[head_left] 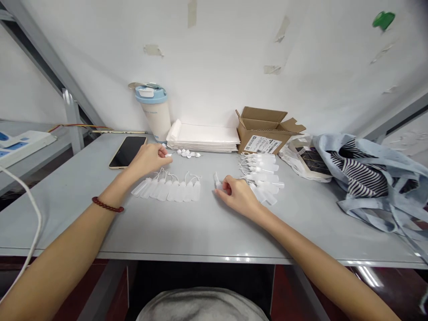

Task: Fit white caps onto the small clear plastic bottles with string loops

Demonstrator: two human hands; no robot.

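My left hand [151, 158] pinches a small white piece [168, 155] between thumb and fingertips. Just to its right lies a cluster of similar small white pieces [187, 153]. Below this hand is a row of translucent white tube-like pieces [174, 189] with thin white cords at their tops. At the table's middle, my right hand [238, 194] has its fingers closed on one such translucent corded piece [218, 183], partly hidden by the fingers. Beyond that hand lies a stack of longer translucent pieces with white cords [262, 171].
Along the wall stand a blue-lidded cup [155, 116], a stack of white packets [209, 136] and an open cardboard box [264, 133]. A phone [128, 151] lies left, near my forearm. A blue cloth bag [371, 178] and a plastic bag [296, 165] occupy the right side.
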